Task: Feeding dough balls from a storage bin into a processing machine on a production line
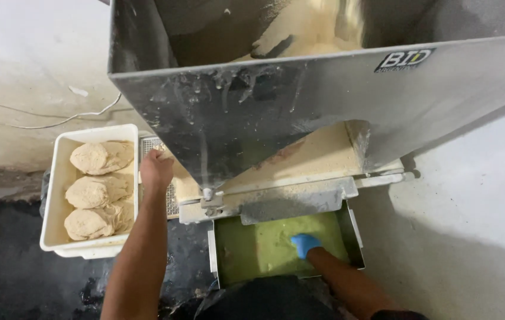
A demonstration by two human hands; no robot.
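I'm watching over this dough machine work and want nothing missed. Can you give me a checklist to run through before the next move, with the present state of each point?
1. Left hand placed: ok, it rests at the perforated metal plate beside the hopper.
2. Right hand placed: ok, blue-gloved, down on the green tray under the machine.
3. Left hand gloved: not ok, it is bare.
4. White tub has room: cannot tell; three dough lumps nearly fill it.
5. Hopper loaded: ok, pale dough shows inside.
6. Machine running: cannot tell.
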